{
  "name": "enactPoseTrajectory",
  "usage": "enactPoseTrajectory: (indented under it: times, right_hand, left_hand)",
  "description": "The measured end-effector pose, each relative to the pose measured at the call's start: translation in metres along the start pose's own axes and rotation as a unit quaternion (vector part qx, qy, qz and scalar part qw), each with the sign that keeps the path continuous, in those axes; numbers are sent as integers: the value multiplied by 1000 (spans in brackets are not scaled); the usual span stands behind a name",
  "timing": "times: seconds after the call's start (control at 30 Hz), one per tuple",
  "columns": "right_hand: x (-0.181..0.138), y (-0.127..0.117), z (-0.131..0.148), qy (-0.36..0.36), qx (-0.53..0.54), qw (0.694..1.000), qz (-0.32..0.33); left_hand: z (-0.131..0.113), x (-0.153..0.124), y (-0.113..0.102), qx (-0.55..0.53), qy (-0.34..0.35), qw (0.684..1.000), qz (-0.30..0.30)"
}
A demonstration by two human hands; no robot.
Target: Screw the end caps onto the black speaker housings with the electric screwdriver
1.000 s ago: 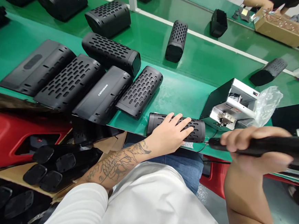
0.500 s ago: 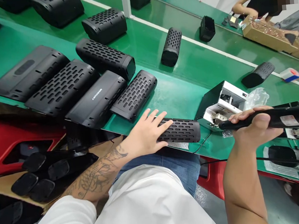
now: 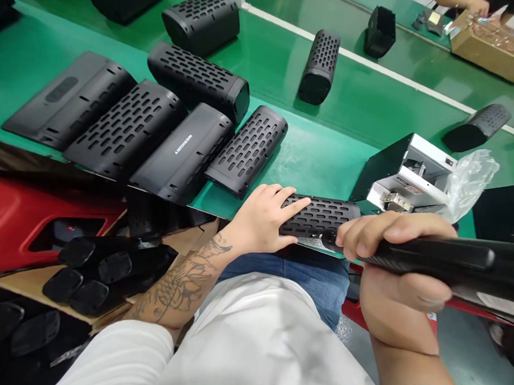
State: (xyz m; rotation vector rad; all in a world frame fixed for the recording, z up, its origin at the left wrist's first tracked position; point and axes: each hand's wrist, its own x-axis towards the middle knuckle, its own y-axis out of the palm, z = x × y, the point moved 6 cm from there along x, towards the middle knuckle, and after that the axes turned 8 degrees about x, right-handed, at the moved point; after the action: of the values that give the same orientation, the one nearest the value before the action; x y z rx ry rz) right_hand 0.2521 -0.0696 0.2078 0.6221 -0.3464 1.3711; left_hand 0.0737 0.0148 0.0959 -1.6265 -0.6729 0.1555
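Well left of the machine (image 3: 407, 183), four cases (image 3: 145, 124) lie side by side. The left hand (image 3: 261, 219) grips the left end of a slotted case (image 3: 327, 213) just left of the machine, fingers across its top, thumb at its near edge. In front of the machine, the right hand (image 3: 389, 232) clutches a driver (image 3: 440, 255), nose at the case's near edge. A clear bag (image 3: 473, 178) lies against the machine's right.

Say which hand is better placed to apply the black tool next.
Likely the right hand: it grips the black tool, front end by the perforated housing on which the left hand rests.
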Motion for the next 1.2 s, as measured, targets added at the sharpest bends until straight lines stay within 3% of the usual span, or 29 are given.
enactPoseTrajectory:
  times: [0.17,0.3,0.53,0.73,0.83,0.93,0.97,1.07,1.13,1.2]
  right_hand:
    - [8,12,-23,33,50,997,41]
    - [2,9,-22,40,57,996,53]
    - [4,6,-32,46,97,982,155]
    - [-5,8,-33,39,67,982,171]
    - [-2,-11,-22,33,47,993,104]
    - [16,-63,0,-52,-33,996,-57]
    - [22,-86,8,-92,-86,983,-137]
    - [33,-142,20,-167,-232,896,-341]
    - [39,-163,14,-157,-262,868,-390]
    - [42,-172,3,-126,-253,876,-391]
  left_hand:
    - [-1,1,0,-9,0,1000,9]
    - [-1,1,2,-14,-1,1000,12]
    - [-3,1,-1,-6,-3,1000,13]
    - [-1,0,2,-7,0,1000,19]
    - [1,-4,5,-11,8,1000,-3]
    - [2,-9,8,-15,16,999,-33]
    - [2,-9,9,-16,18,999,-40]
    - [-3,-6,11,-19,20,998,-52]
    - [-6,-2,13,-26,18,998,-53]
    - [-8,1,14,-45,17,997,-55]
